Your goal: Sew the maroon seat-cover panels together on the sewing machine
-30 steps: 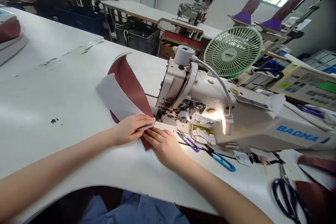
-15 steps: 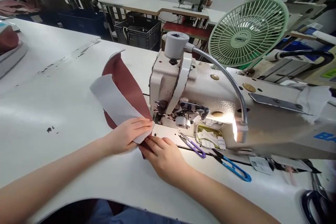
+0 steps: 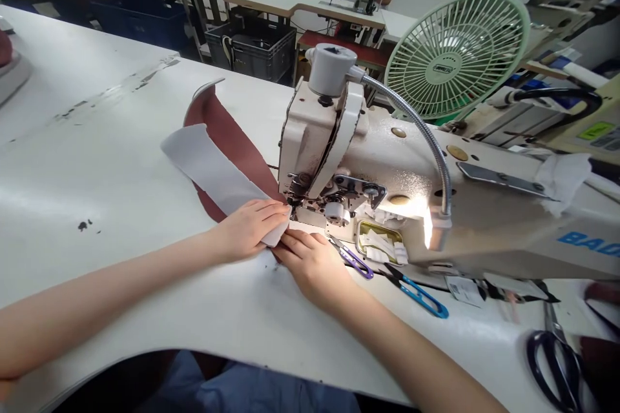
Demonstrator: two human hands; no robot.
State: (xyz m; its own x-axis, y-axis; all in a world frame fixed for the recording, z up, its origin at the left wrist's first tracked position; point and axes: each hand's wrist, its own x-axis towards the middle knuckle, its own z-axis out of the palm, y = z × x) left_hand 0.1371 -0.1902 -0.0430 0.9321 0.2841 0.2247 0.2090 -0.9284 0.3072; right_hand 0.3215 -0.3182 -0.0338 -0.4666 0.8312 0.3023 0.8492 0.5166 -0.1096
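A maroon fabric piece (image 3: 242, 148) stands curled on the white table, with a stiff white strip (image 3: 206, 158) lying along its near side. My left hand (image 3: 249, 226) is closed on the white strip's near end, fingers pressed together beside the needle area of the sewing machine (image 3: 339, 142). Just in front, my right hand (image 3: 310, 261) is closed on the near edge of the maroon fabric, its fingertips almost touching the left hand. The presser foot is mostly hidden behind the fabric and fingers.
Purple thread snips (image 3: 352, 258) and blue thread snips (image 3: 419, 293) lie right of my right hand. Behind them sits a small tin (image 3: 382, 239) of white labels. Dark-handled scissors (image 3: 555, 361) rest at the lower right. A green fan (image 3: 455, 58) stands behind the machine.
Both hands and the fabric have shifted slightly right, closer to the machine's needle area. The whole view has also moved a little. Both hands keep their hold.
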